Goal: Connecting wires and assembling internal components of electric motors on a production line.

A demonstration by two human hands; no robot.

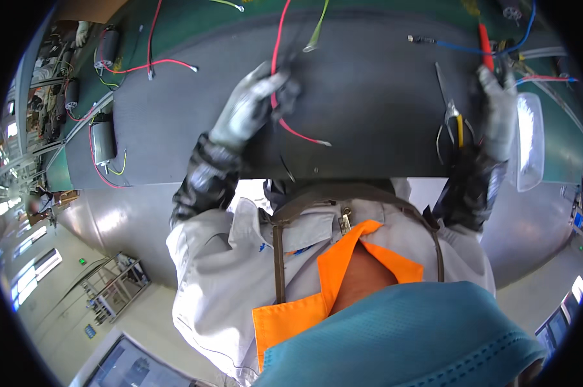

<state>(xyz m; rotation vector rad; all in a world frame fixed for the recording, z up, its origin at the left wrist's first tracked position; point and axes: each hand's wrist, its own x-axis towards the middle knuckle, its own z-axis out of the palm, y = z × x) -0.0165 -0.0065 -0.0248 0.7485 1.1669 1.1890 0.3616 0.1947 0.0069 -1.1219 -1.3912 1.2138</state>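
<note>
My left hand, in a pale glove with dark, blurred fingertips, is closed around a red wire above the dark mat. The wire's lower part curves right to a bare metal end. At the right, my gloved right hand has its fingers at the lower end of a slim red handle and appears closed on it; motion smears the grip. Beside that hand lie pliers or snips with a yellow and dark handle. Near the far edge lies a yellow-green wire with a metal end.
Dark cylinders with wires, like motors, stand along the left edge. Another red wire crosses the mat at far left. A blue cable with a dark plug lies at far right. A bright white oblong panel sits beside my right forearm.
</note>
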